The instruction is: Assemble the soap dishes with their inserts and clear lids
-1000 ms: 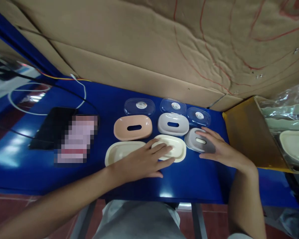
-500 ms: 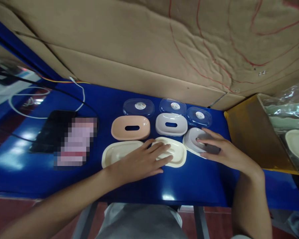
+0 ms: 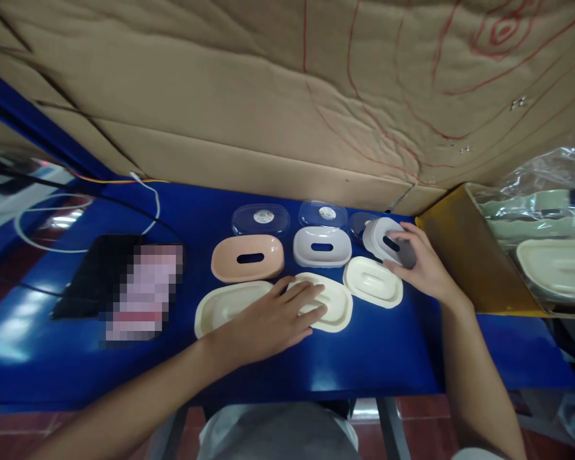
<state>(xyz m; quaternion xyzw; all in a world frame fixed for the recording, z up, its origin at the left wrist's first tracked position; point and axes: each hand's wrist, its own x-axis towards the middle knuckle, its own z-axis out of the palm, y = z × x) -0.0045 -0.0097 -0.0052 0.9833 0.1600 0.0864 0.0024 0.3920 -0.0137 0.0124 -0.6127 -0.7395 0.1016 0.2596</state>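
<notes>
My right hand [image 3: 419, 262] grips a light grey oval dish [image 3: 381, 233] with a slot, held tilted above the table by thumb and fingers. Below it lies a cream oval tray [image 3: 374, 282]. My left hand [image 3: 278, 316] rests with fingers spread over the middle cream tray [image 3: 338, 306]; another cream tray [image 3: 215, 306] is partly under that wrist. Behind these sit a peach slotted dish [image 3: 225, 259] and a pale grey slotted dish [image 3: 322, 259]. Three clear lids with round stickers stand in the back row: left [image 3: 244, 219], middle [image 3: 311, 214] and right [image 3: 358, 223], the last partly covered.
On the right, an open cardboard box [image 3: 469, 255] holds green and cream pieces and clear wrap. A blurred-out phone [image 3: 146, 287] and a black object [image 3: 96, 268] lie left, near cables. A cardboard wall [image 3: 220, 96] stands behind the blue table [image 3: 364, 358].
My right hand has lifted the grey dish off the right cream tray and moved it back, toward the right lid. The tray now shows fully. My left hand has hardly moved.
</notes>
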